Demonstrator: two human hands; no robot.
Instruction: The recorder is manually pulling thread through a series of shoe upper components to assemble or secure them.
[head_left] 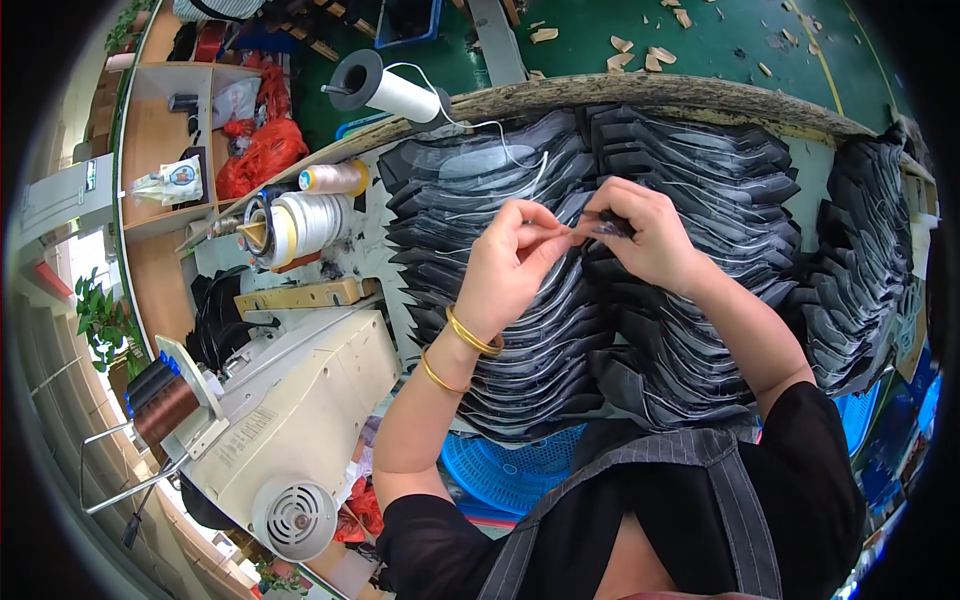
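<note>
Over the stacks, my left hand [513, 262] and my right hand [645, 235] meet with pinched fingertips. What the left fingers hold is too small to make out. A small dark object [615, 226] sits in my right hand, its kind unclear. Beneath both hands lie overlapping rows of black fabric pieces [530, 385], with white cord along their edges. From a large white cord spool [400, 97] beyond my left hand, a loose white cord [503, 140] runs over the stack and bends down close to my left fingers.
A beige sewing machine [300, 400] stands at the left, with thread cones [310, 225] farther back. Another black stack [855, 270] lies far right. A blue basket [515, 470] sits below the near edge. Shelves [160, 100] hold red bags [262, 160]. Scraps litter the green floor [720, 50].
</note>
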